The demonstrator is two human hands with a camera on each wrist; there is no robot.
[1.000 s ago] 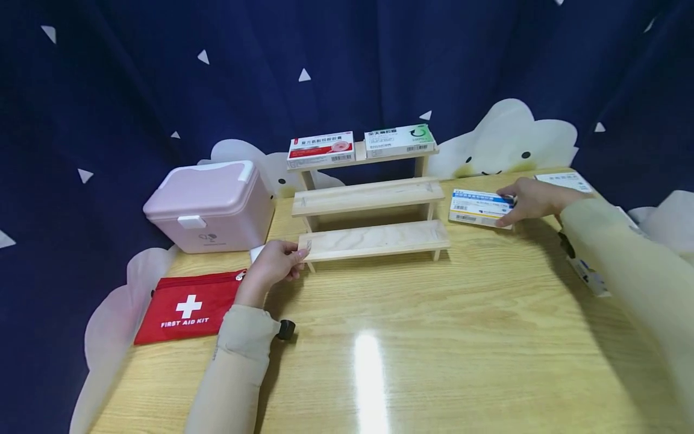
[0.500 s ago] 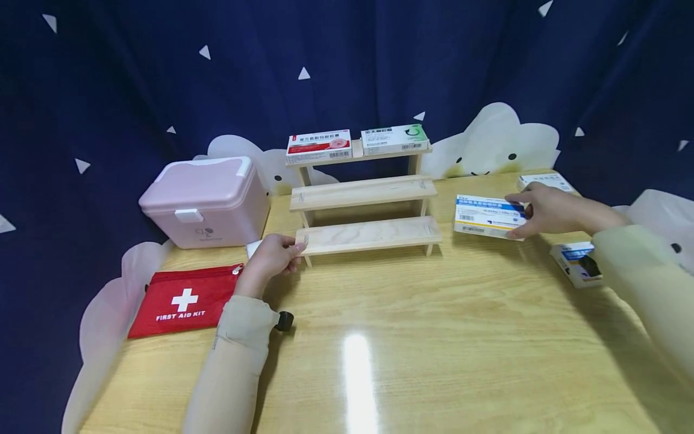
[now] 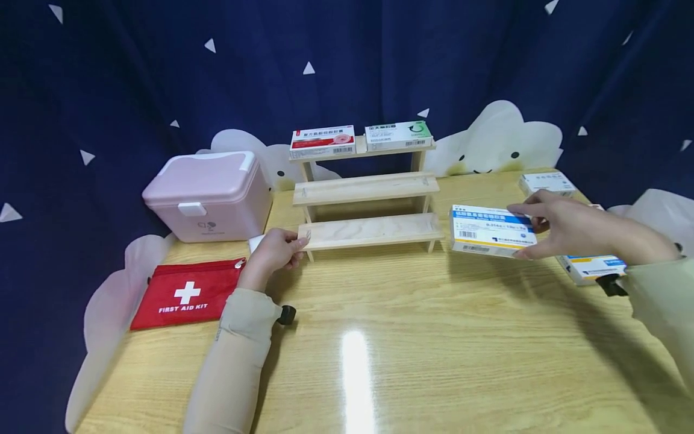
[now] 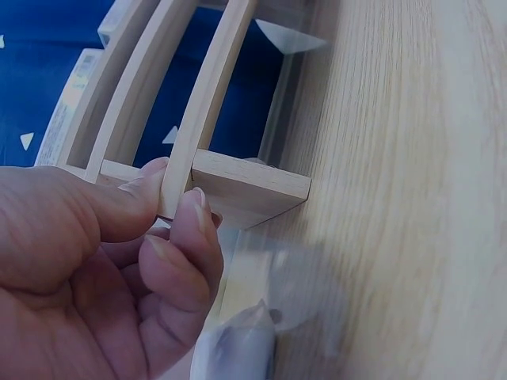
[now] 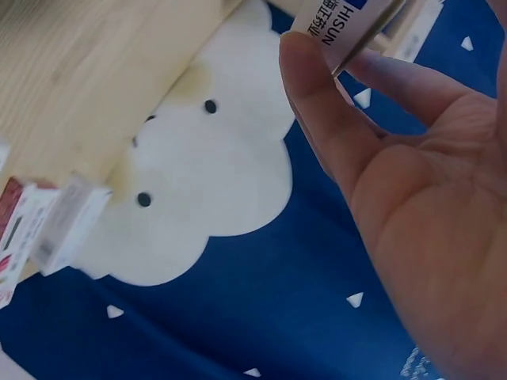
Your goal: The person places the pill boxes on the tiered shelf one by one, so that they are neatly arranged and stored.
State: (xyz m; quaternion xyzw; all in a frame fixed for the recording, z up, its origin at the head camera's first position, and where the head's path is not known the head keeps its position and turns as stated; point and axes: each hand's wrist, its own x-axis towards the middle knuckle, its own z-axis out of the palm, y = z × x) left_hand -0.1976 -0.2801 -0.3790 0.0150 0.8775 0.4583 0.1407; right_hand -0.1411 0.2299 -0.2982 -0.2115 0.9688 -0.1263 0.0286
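In the head view a three-tier wooden display rack (image 3: 374, 232) stands mid-table. My left hand (image 3: 276, 250) pinches the left end of its lowest board; the left wrist view shows the thumb and fingers around the board's edge (image 4: 202, 119). To the right of the rack, my right hand (image 3: 580, 226) grips a white, blue and yellow medicine box (image 3: 490, 229) by its right end, raised off the tabletop. Part of that box, lettered HISUN, shows in the right wrist view. On the top tier lie a red-and-white medicine box (image 3: 322, 140) and a green-and-white one (image 3: 398, 135).
At the left are a pink lidded medicine case (image 3: 203, 196) and a red first aid pouch (image 3: 187, 293). Behind my right hand lies a white box (image 3: 547, 182); another blue-and-yellow box (image 3: 591, 269) sits partly hidden below the wrist. A dark blue curtain (image 3: 347, 54) hangs behind.
My right hand has lifted the medicine box off the table and brought it nearer to me. The left hand keeps its pinch on the rack.
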